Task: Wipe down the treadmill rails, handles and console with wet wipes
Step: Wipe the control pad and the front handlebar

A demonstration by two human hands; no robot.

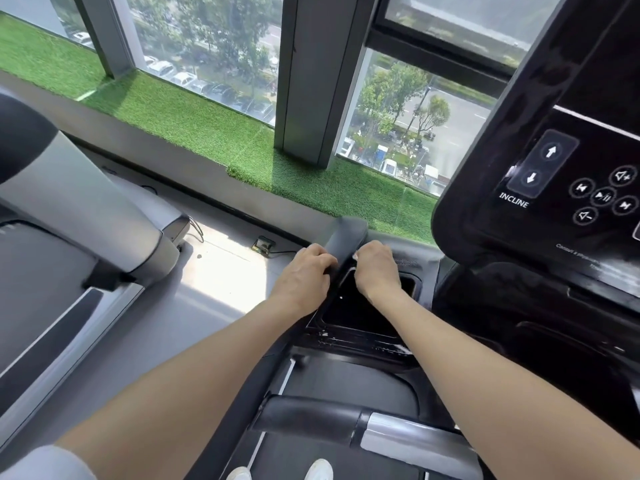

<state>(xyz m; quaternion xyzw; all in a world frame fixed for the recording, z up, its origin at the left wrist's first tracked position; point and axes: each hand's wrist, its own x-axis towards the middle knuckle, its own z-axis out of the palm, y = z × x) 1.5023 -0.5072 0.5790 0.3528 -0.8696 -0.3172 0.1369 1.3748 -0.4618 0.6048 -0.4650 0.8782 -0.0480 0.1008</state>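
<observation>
I look down at a black treadmill. Its dark left handle [348,233] rises beside the console [540,174], which shows INCLINE arrows and media buttons. My left hand [304,271] curls around the handle from the left. My right hand [375,268] grips the same handle from the right, and a small bit of white wipe [355,255] peeks out at its fingers. Below the hands lies a black cup-holder recess [360,313]. A grey and black side handrail [381,431] crosses the bottom, above the belt.
Another grey treadmill [79,216] stands to the left across a strip of grey floor [207,282]. A floor socket with a cable [264,243] lies near the wall. A sill of green artificial turf [194,123] runs under the windows. My white shoes [280,472] show at the bottom.
</observation>
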